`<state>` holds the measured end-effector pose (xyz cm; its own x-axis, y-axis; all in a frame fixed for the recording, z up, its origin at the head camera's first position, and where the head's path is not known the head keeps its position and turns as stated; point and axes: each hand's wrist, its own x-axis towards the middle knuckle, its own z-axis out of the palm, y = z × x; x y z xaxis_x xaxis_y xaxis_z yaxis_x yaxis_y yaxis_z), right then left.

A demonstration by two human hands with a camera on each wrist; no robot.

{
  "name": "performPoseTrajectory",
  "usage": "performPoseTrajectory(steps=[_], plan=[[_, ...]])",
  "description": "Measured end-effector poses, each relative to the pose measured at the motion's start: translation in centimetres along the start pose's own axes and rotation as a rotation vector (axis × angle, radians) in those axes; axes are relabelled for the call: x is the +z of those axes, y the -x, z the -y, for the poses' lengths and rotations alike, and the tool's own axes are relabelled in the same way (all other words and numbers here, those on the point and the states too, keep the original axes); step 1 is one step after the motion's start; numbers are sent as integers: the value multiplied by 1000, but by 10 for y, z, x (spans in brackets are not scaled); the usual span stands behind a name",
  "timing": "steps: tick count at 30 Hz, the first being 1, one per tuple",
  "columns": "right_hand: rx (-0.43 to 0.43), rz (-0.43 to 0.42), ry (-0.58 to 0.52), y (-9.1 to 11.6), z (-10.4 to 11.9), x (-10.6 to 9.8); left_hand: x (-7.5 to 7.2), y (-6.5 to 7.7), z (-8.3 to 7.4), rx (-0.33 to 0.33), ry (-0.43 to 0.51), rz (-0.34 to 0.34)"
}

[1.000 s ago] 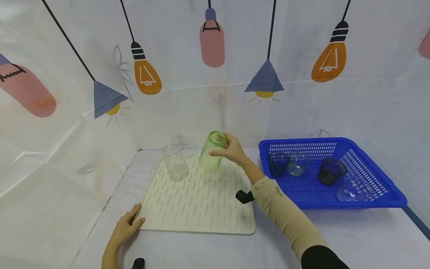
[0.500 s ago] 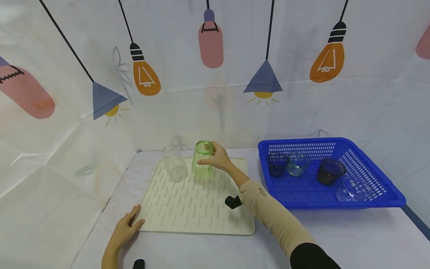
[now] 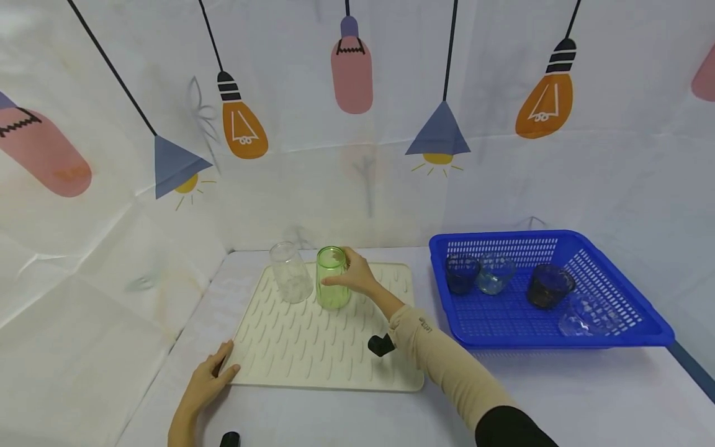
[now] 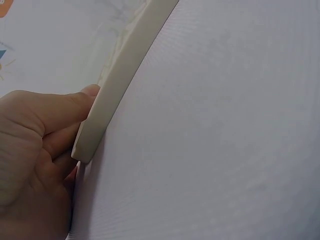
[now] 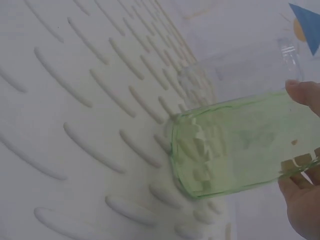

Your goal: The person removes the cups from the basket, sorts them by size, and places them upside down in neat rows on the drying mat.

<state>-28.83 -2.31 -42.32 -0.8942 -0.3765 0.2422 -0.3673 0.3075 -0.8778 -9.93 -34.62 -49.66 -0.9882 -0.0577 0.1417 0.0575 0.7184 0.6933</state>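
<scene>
My right hand (image 3: pixel 357 273) holds a green tumbler (image 3: pixel 333 292) near its top end, thumb on one side and fingers on the other. The tumbler stands mouth down, its rim at the ribbed surface of a cream drying mat (image 3: pixel 313 354). Just left of it is a clear glass (image 3: pixel 292 279), also on the mat and apart from the green one in the head view. My left hand (image 3: pixel 203 382) grips the mat's front left corner. In the left wrist view, its thumb (image 4: pixel 70 110) lies against the mat's edge (image 4: pixel 115 85), and the other fingers are partly hidden.
A blue basket (image 3: pixel 469 341) at the right holds several glasses, among them a dark tumbler (image 3: pixel 550 285) and a clear one (image 3: pixel 586 316). A white cloth covers the table (image 3: pixel 313 422). Behind hangs a printed curtain (image 3: pixel 313 192).
My right hand has brought the green tumbler left and down onto the mat, from tilted to upright beside the clear glass. The left hand has kept its place.
</scene>
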Motion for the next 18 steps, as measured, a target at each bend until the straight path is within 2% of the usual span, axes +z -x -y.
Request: performPoseTrajectory(steps=[5,12,18], plan=[[-10,9,37,-2,0,3,-1,0,0,-22,-6,14],[49,44,82,-1,1,8,-2,-2,-2,-40,-14,26],[88,64,84,8,1,7,-2,-1,-1,-43,-4,29]])
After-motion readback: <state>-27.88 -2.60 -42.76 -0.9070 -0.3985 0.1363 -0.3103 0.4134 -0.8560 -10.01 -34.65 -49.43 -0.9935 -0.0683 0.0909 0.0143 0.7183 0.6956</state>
